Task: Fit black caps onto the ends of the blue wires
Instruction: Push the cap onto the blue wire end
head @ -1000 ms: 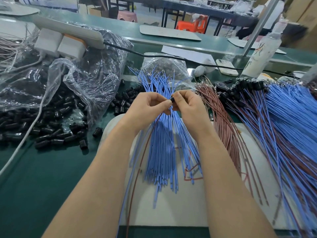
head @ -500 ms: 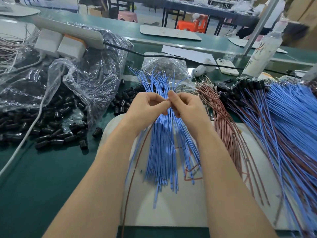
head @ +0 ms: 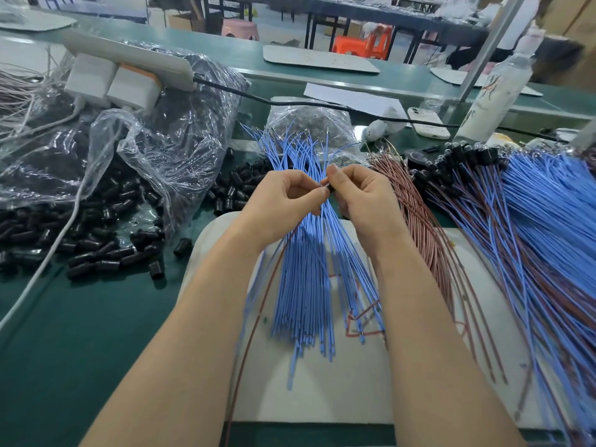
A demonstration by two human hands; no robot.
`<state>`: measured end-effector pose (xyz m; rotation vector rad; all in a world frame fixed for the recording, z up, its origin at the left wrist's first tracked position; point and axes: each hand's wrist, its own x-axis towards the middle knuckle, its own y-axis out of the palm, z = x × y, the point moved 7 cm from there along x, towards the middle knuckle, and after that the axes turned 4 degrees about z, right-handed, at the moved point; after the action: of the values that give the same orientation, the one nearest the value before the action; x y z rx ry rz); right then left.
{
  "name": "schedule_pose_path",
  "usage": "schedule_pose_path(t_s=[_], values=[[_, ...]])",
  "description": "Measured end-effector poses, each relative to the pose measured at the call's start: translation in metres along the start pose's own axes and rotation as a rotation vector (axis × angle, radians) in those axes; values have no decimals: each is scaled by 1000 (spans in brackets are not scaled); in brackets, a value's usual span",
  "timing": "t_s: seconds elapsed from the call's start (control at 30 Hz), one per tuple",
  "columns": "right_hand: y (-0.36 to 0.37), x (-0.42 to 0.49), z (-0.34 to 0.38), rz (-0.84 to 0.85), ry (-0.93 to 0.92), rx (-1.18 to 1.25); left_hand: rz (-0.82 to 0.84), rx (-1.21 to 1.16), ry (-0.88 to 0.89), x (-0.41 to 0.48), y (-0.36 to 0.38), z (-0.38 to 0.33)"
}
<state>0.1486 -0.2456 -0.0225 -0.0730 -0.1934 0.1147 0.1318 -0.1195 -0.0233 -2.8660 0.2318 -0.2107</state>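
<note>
Both hands meet above the far edge of the white mat [head: 322, 382], which lies at the bench's near edge, so the join sits close under the eyes and right over the stock. The left hand [head: 283, 204] has its fingers curled and pinches a wire end, hidden inside the pinch. The right hand [head: 364, 201] grasps 1 black cap [head: 329, 188] between thumb and forefinger, pointed at the left fingertips. The 2 pinches touch, which I judge to be the push-on step itself.

The loose blue wires [head: 306, 285] fan across the mat directly under the hands, bare ends toward the far side, ready to be picked up next. The spare caps [head: 96, 246] spill from a clear plastic bag [head: 145, 150] toward the bench's left side, within the left hand's reach. The capped wires [head: 532, 204] pile toward the right edge, apart from the uncapped stock, with brown wires [head: 419, 227] between.

The cap is small, dark and tube-shaped, mostly covered by the fingers; how far it is seated cannot be told.
</note>
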Motion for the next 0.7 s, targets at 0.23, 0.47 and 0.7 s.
schedule_pose_path(t_s=[0.23,0.47,0.7], values=[[0,1,-2,27,40,80,46,-11,12,-2,0,-4],[0,1,-9,54,119,168,55,23,26,0,2,-2],[-4,-2,10,-26,-112,-225,14,61,60,1,-1,0]])
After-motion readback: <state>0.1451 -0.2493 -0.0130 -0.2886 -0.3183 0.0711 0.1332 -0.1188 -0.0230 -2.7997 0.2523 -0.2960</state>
